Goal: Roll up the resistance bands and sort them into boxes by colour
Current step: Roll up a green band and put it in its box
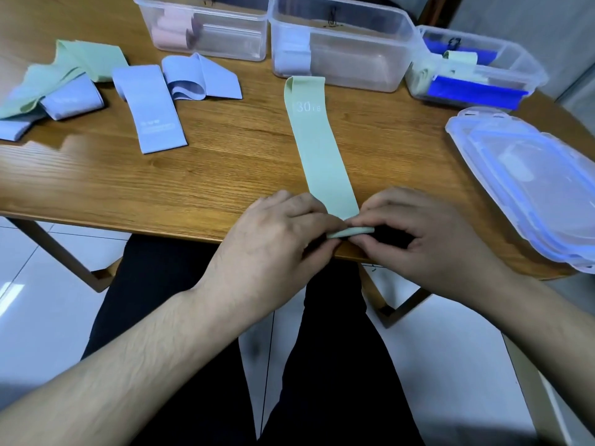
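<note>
A pale green resistance band [317, 146] marked "30 LB" lies stretched flat down the middle of the wooden table, and its near end is folded over at the table's front edge. My left hand [277, 233] and my right hand [418, 233] both pinch that folded end between thumb and fingers. Loose lilac bands [149, 107] and a green band [87, 61] lie at the far left. Three clear boxes stand at the back: one with pink rolls [206, 24], one with lilac rolls [341, 43], one with green rolls and blue bands [476, 69].
Stacked clear lids [528, 181] lie at the table's right edge. The wooden table [193, 181] ends just under my hands, with my dark-trousered legs and a white tiled floor below. Table legs show on both sides.
</note>
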`<state>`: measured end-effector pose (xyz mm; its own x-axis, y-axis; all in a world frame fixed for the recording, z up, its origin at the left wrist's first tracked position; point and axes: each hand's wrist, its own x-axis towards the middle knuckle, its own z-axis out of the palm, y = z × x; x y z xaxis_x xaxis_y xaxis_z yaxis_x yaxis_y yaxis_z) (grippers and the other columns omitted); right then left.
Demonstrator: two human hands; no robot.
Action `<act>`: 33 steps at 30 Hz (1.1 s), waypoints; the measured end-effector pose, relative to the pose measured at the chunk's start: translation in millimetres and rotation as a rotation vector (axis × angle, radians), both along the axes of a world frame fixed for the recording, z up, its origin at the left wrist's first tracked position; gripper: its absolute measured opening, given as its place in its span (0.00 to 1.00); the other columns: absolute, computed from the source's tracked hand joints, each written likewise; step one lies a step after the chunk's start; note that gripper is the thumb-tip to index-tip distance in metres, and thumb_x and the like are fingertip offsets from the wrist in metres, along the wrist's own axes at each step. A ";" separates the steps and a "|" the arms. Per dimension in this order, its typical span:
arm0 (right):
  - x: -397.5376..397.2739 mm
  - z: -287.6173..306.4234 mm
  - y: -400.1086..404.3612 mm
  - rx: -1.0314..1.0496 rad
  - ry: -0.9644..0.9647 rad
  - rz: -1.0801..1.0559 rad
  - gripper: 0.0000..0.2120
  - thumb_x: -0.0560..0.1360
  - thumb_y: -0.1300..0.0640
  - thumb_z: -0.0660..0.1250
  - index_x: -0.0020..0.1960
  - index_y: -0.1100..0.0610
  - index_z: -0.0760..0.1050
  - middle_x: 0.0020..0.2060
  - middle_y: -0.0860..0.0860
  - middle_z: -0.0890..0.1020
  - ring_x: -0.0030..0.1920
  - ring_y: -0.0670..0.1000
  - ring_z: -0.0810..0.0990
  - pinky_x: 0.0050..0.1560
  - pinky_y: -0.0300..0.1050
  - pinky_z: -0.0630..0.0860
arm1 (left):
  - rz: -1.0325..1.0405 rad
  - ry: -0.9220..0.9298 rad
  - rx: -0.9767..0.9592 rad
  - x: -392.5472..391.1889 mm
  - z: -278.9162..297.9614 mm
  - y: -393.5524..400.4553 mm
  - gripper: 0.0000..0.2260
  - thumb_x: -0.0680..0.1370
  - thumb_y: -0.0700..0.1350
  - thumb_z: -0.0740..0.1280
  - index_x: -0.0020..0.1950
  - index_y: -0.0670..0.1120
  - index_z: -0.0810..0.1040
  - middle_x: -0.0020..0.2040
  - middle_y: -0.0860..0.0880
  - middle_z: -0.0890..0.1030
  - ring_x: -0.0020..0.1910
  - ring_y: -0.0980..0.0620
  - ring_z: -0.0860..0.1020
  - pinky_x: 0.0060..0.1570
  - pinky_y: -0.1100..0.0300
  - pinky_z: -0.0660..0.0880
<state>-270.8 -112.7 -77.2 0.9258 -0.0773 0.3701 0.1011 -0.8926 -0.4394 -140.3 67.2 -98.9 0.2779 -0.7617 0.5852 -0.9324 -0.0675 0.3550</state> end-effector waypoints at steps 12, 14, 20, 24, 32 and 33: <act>6.9 3.4 -1.0 0.165 0.062 -0.060 0.05 0.76 0.57 0.71 0.51 0.51 0.81 0.42 0.45 0.79 0.44 0.46 0.77 0.44 0.30 0.68 | 0.075 0.230 0.072 2.6 15.0 -6.5 0.07 0.76 0.46 0.68 0.51 0.50 0.83 0.45 0.55 0.81 0.45 0.57 0.78 0.46 0.64 0.71; 7.4 2.1 -1.6 0.171 0.065 -0.060 0.05 0.76 0.56 0.70 0.51 0.51 0.81 0.44 0.45 0.79 0.44 0.47 0.77 0.44 0.31 0.68 | 0.081 0.227 0.069 2.2 15.1 -6.6 0.06 0.76 0.45 0.68 0.51 0.49 0.83 0.45 0.55 0.81 0.46 0.57 0.78 0.46 0.65 0.71; 6.8 -2.3 0.8 0.086 0.045 -0.065 0.07 0.76 0.55 0.69 0.52 0.54 0.81 0.48 0.45 0.76 0.45 0.41 0.76 0.45 0.29 0.67 | 0.073 0.167 0.052 0.6 11.4 -5.7 0.07 0.77 0.45 0.68 0.51 0.46 0.84 0.48 0.52 0.81 0.46 0.55 0.79 0.47 0.64 0.72; 6.2 -4.6 1.3 0.023 0.022 -0.057 0.11 0.75 0.53 0.70 0.54 0.57 0.81 0.48 0.46 0.76 0.46 0.35 0.72 0.48 0.26 0.65 | 0.073 0.138 0.075 4.6 8.9 -4.7 0.10 0.75 0.50 0.69 0.52 0.47 0.85 0.51 0.50 0.78 0.45 0.54 0.78 0.47 0.61 0.73; 6.6 -4.8 2.0 0.050 -0.020 -0.067 0.13 0.76 0.51 0.68 0.55 0.57 0.82 0.49 0.47 0.76 0.46 0.35 0.72 0.48 0.26 0.65 | 0.023 0.137 0.157 12.0 14.8 -5.8 0.13 0.76 0.53 0.66 0.55 0.50 0.85 0.51 0.52 0.79 0.46 0.51 0.80 0.45 0.53 0.77; 6.5 -4.1 1.9 0.054 -0.020 -0.064 0.13 0.76 0.51 0.68 0.56 0.56 0.82 0.49 0.47 0.76 0.46 0.35 0.73 0.48 0.26 0.65 | 0.018 0.134 0.161 13.1 15.4 -5.9 0.13 0.77 0.53 0.66 0.55 0.50 0.85 0.51 0.52 0.79 0.45 0.52 0.80 0.45 0.54 0.76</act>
